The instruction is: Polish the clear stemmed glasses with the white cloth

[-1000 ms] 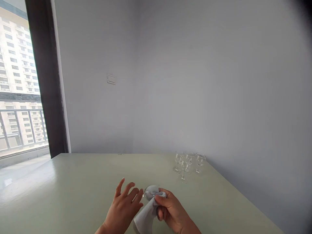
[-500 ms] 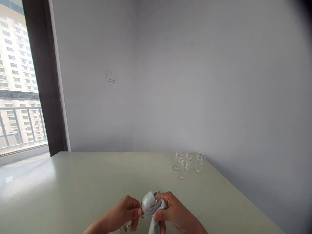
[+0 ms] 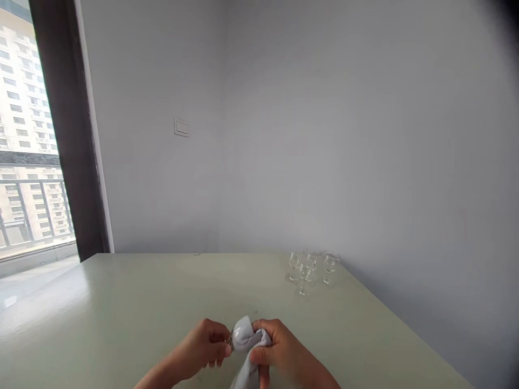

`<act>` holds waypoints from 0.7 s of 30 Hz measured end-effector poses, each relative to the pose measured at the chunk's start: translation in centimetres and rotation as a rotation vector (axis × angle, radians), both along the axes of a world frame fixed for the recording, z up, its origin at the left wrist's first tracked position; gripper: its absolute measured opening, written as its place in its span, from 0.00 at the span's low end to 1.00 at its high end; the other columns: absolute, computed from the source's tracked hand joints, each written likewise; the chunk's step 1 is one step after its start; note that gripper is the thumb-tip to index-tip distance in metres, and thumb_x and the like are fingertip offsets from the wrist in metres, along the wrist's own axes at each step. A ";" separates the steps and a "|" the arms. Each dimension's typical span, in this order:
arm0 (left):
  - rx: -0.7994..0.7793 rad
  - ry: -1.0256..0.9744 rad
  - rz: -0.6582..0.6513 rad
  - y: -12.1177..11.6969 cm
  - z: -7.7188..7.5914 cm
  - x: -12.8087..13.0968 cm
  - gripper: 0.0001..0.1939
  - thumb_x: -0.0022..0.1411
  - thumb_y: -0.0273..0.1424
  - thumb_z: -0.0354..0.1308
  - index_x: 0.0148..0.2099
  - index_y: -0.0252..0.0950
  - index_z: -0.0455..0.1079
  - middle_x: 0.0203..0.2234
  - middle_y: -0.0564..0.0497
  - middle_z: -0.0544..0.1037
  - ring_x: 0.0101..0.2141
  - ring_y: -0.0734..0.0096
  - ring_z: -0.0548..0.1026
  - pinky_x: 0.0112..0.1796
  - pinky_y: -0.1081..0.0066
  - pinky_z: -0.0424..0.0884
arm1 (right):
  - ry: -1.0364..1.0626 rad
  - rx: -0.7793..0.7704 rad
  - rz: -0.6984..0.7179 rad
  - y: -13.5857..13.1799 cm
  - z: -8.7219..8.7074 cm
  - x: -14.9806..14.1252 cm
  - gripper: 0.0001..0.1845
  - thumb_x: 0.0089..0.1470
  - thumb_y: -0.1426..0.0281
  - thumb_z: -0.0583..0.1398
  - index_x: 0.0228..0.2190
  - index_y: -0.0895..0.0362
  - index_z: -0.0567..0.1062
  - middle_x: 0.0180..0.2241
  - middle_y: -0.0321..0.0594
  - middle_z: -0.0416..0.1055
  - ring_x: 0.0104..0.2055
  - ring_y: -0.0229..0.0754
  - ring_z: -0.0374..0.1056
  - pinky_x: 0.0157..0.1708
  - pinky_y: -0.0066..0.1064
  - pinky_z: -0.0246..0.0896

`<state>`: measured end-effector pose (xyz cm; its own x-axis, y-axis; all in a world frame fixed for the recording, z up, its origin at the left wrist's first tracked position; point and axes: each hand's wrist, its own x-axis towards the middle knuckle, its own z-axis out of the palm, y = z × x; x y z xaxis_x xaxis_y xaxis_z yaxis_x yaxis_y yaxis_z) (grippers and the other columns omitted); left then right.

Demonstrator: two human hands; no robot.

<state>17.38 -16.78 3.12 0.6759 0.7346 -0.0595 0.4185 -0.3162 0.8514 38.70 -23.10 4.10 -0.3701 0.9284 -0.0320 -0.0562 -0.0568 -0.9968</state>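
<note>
Both hands meet low in the middle of the view, above the pale green table (image 3: 121, 302). My left hand (image 3: 205, 346) is closed, pinching a small clear stemmed glass (image 3: 229, 340) of which only a sliver shows. My right hand (image 3: 279, 351) is closed on a light grey cloth (image 3: 245, 337), bunched over the bowl of that glass, with a tail of cloth hanging down between the hands. The glass is mostly hidden by cloth and fingers.
Several small clear stemmed glasses (image 3: 310, 267) stand together at the table's far right, near the grey wall. A window with a dark frame (image 3: 65, 135) is at the left. A light switch (image 3: 180, 128) sits on the far wall.
My left hand, open with spread fingers a second ago, has closed onto the glass. The right hand has bunched the cloth more tightly over it. The view has shifted slightly.
</note>
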 end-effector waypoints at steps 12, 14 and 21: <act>1.200 0.304 0.124 0.1 -1.1 0.5 0.05 0.61 0.27 0.51 0.37 0.38 0.68 0.25 0.53 0.75 0.29 0.67 0.71 0.41 0.60 0.61 | 0.424 -0.184 -0.232 0.7 -1.3 -2.4 0.16 0.40 0.63 0.66 0.30 0.59 0.71 0.14 0.26 0.62 0.11 0.27 0.56 0.12 0.20 0.46; 1.136 0.324 0.067 0.5 -1.1 0.0 0.06 0.62 0.32 0.51 0.34 0.38 0.68 0.22 0.54 0.73 0.25 0.69 0.68 0.33 0.67 0.62 | 0.226 -0.100 -0.112 0.3 -1.5 -2.0 0.20 0.43 0.66 0.64 0.39 0.60 0.71 0.15 0.28 0.65 0.13 0.31 0.60 0.14 0.21 0.50; 0.222 0.118 0.023 0.6 0.0 -0.5 0.14 0.51 0.40 0.62 0.24 0.37 0.65 0.16 0.59 0.64 0.21 0.77 0.61 0.23 0.75 0.54 | -0.372 0.123 0.060 -1.0 -0.3 0.3 0.23 0.45 0.74 0.58 0.45 0.51 0.73 0.26 0.34 0.74 0.27 0.39 0.68 0.26 0.26 0.60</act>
